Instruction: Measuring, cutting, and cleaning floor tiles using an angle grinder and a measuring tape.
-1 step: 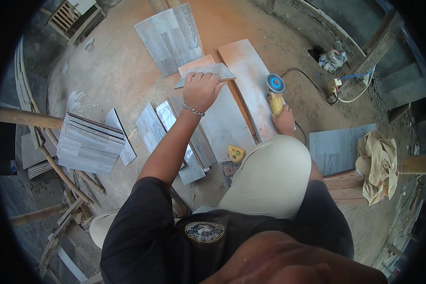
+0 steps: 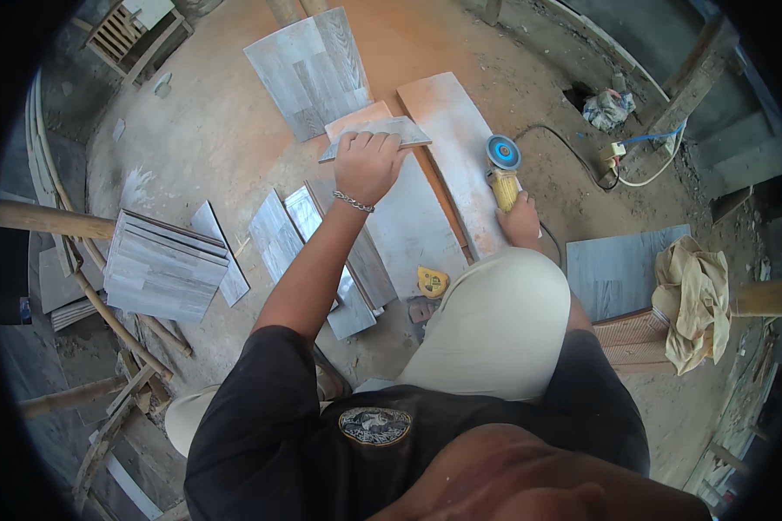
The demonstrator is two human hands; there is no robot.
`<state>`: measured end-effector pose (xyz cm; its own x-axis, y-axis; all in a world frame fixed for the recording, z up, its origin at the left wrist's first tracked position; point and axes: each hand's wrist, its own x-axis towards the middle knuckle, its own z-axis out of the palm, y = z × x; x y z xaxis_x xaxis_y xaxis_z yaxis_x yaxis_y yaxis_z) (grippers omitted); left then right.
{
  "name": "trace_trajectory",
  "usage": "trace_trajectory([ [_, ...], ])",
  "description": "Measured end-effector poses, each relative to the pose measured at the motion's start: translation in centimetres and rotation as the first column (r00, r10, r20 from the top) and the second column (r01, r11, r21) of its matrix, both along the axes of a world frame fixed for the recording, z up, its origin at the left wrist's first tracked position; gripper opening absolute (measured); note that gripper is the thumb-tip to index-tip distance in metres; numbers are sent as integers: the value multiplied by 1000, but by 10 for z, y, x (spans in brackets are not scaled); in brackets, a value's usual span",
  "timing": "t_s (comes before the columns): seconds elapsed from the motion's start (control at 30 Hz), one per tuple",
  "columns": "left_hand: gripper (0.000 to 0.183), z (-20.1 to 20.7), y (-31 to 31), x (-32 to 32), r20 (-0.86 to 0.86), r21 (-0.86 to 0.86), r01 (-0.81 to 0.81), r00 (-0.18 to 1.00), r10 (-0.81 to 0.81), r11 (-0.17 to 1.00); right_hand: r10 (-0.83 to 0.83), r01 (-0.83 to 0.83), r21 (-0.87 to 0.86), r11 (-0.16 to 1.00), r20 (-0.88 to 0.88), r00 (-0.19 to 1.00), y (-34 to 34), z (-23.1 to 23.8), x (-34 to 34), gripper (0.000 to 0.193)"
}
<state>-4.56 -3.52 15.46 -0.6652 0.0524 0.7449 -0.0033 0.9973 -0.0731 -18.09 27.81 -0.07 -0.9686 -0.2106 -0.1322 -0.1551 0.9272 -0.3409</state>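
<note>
My left hand (image 2: 369, 169), with a chain bracelet at its wrist, is closed over a cut strip of grey wood-patterned tile (image 2: 401, 130). The strip is tilted above the boards on the floor. My right hand (image 2: 520, 219) grips the yellow body of an angle grinder (image 2: 503, 187), whose blue disc (image 2: 503, 152) faces up. Beneath the grinder lies a long, dusty, pale board (image 2: 450, 113). A second pale slab (image 2: 413, 226) lies to its left. Near my knee sits a yellow tape measure (image 2: 433, 282).
Leaning tile (image 2: 308, 74) stands at the far side. Stacked tiles (image 2: 165, 269) lie left, and more tile pieces (image 2: 278, 230) beside my left forearm. A black cord (image 2: 573, 143) runs to a socket (image 2: 614, 152). At right, a beige cloth (image 2: 695, 300) lies by another tile (image 2: 621, 269).
</note>
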Motion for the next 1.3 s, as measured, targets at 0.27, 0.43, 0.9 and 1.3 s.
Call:
trace_trajectory([
  [0.27, 13, -3, 6, 8, 10, 41, -80, 997, 79, 996, -11, 11, -5, 1000, -4, 1000, 3, -2, 0, 68],
  [0.43, 13, -5, 11, 4, 3, 84, -110, 994, 110, 990, 0, 0, 22, 1000, 28, 1000, -1, 3, 1, 69],
  [0.9, 15, -8, 22, 6, -9, 113, -94, 995, 96, 989, -13, 13, -13, 1000, 13, 1000, 2, 5, 1, 67],
  [1.3, 28, -108, 72, 58, 563, 175, 78, 810, -165, 981, -19, 18, 5, 1000, 22, 1000, 3, 3, -1, 65],
])
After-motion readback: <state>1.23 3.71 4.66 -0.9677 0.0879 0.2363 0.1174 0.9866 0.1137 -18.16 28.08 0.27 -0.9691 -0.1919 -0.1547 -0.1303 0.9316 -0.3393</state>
